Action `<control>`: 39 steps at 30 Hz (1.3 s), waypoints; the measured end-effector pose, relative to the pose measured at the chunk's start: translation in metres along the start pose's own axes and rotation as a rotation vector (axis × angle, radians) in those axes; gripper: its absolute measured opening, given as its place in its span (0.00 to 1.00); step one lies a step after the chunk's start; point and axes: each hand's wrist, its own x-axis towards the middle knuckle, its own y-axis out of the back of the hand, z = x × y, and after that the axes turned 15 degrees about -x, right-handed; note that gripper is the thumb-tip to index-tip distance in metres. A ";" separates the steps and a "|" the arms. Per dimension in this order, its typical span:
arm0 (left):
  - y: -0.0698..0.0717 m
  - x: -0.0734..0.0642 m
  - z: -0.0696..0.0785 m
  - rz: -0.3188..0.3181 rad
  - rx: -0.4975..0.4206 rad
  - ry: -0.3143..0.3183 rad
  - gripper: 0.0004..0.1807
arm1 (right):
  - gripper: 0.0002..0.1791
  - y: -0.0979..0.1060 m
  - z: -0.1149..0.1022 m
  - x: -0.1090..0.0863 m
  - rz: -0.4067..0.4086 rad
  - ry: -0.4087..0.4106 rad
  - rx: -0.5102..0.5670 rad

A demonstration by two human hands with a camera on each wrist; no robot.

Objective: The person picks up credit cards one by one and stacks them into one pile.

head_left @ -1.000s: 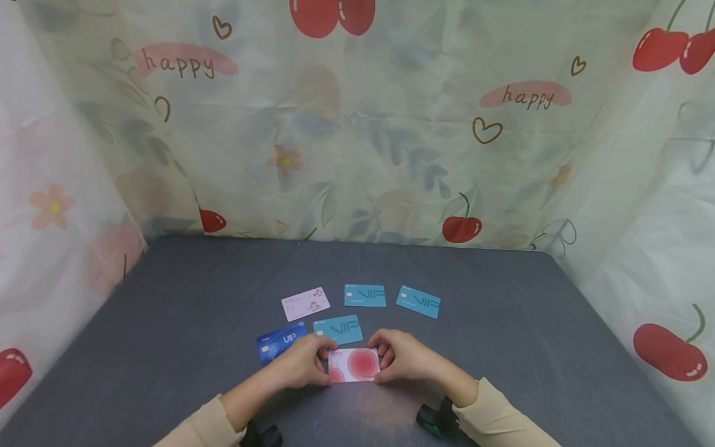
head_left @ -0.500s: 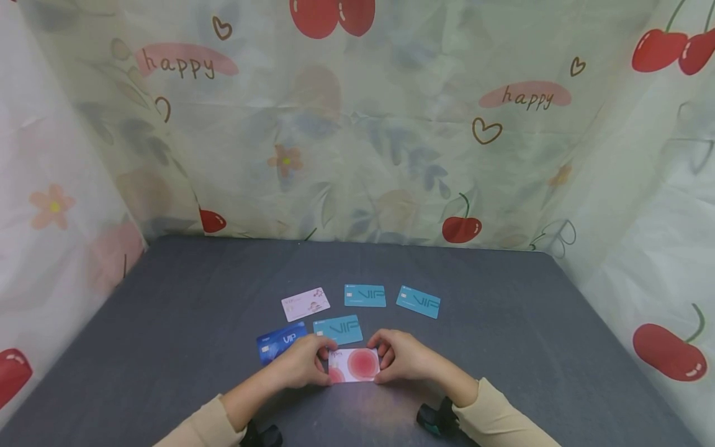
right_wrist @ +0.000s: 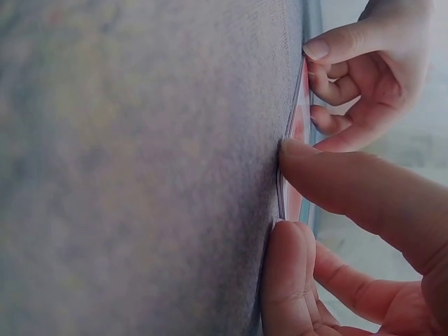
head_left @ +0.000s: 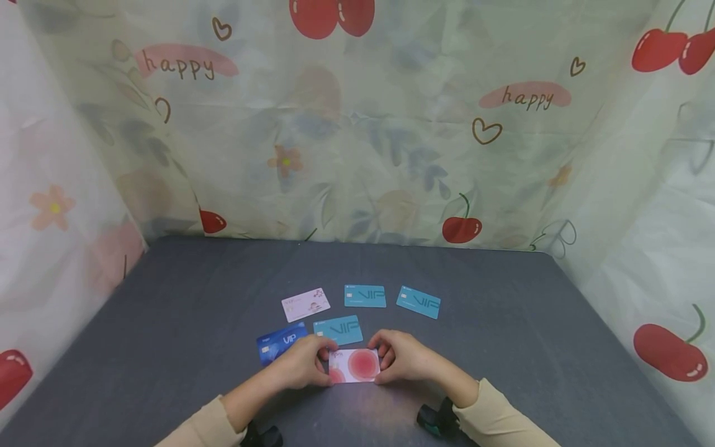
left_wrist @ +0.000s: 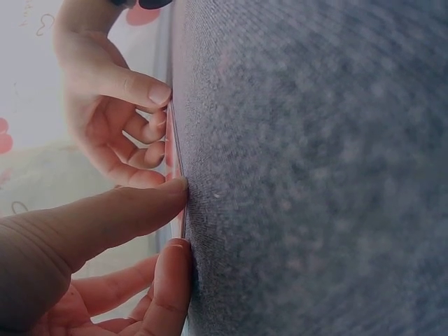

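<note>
A: Where is the pink card [head_left: 354, 366]?

B: Low at the surface of the desk [head_left: 503, 323], its long sides running left to right, a hand at either end. The wrist views show its thin edge right along the fabric; whether it rests fully flat I can't tell.

A: And the hands?

B: Both grasp it. The left hand [head_left: 304, 363] pinches the pink card's left end, thumb at the near corner, a bent finger at the far one. The right hand [head_left: 403, 357] mirrors that at the right end. Both forearms slope in from the near side of the card.

A: What borders it?

B: The near teal card [head_left: 342, 329] is just beyond the pink card's far edge, a touch left. The blue card [head_left: 276, 343] is off to the left of the pink card, partly behind the left hand.

A: Farther out?

B: Beyond the pink card, in a loose row: the lilac card [head_left: 305, 305] to the left, the middle teal card [head_left: 365, 296] nearly straight ahead, the right teal card [head_left: 419, 302] to the right, tilted, a gap between each.

A: Room to move?

B: Dark desk surface runs from the pink card toward the near side, and rightward past the right hand to a slanting edge. Well beyond the card, the far edge meets the printed cloth [head_left: 363, 167].
</note>
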 end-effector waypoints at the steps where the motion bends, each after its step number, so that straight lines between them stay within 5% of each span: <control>1: 0.000 0.000 0.000 -0.001 -0.002 0.002 0.27 | 0.26 0.000 0.000 0.000 0.000 0.000 0.000; 18: 0.007 0.004 0.005 0.016 0.023 -0.032 0.30 | 0.24 0.003 0.006 -0.002 0.015 0.012 0.026; 39: -0.003 0.025 0.022 0.022 0.076 -0.103 0.24 | 0.23 0.021 0.023 -0.009 0.123 -0.034 0.050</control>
